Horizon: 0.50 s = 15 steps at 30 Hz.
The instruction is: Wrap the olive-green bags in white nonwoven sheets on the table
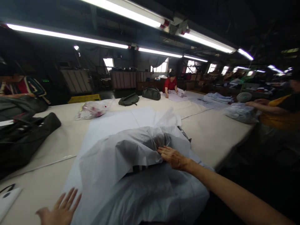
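Note:
A large bundle under thin whitish sheeting (136, 150) lies in front of me on the table; a dark part shows through a gap in its middle. My right hand (173, 157) rests on the sheeting at the bundle's right side, its fingertips touching a fold and no grip visible. At the lower left, my left hand (59, 209) is spread wide and holds nothing, beside the sheet's left edge. Pale flat sheets (117, 117) extend under and behind the bundle.
Dark bags (35, 137) lie at the left. Further back are a clear plastic bag (93, 109) and two green bags (151, 93). A person in red (170, 84) works at the far side; others sit left and stand right. The table (211, 134) ends at the right.

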Tool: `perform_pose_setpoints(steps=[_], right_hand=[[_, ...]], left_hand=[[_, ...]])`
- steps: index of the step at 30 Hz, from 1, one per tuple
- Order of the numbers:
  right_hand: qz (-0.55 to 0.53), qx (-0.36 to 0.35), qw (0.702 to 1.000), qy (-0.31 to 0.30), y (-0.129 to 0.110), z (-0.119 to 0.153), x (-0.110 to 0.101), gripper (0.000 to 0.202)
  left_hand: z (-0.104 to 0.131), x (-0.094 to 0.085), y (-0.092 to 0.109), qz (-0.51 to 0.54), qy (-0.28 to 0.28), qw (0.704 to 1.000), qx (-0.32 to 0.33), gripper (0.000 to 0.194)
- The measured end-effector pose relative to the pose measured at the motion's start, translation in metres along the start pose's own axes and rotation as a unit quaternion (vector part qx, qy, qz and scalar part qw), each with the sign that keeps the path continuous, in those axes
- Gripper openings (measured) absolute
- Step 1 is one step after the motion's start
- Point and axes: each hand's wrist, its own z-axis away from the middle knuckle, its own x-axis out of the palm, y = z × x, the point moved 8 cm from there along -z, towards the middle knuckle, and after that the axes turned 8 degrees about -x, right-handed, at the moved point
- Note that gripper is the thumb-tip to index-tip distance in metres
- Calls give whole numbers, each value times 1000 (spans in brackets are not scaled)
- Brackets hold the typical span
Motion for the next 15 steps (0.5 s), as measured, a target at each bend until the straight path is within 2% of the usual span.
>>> perform_pose_setpoints(steps=[1, 3, 5, 9, 12, 15], right_hand=[[2, -4, 1000, 4, 0, 0, 0, 46], [5, -12, 1000, 10, 0, 2, 0, 47], [9, -20, 1000, 11, 2, 3, 2, 48], [18, -27, 999, -4, 8, 5, 6, 48], [18, -25, 1000, -7, 9, 4, 6, 48], [11, -22, 1000, -4, 8, 2, 2, 47]], left_hand=[[1, 2, 6, 16, -12, 1000, -10, 88], [3, 21, 14, 6, -71, 997, -28, 87], [2, 45, 16, -76, -107, 991, -34, 80], [-9, 71, 3, -227, -41, 973, -21, 68], [-16, 86, -16, -226, -57, 972, -19, 41], [-17, 78, -9, -229, -7, 973, 25, 24]])
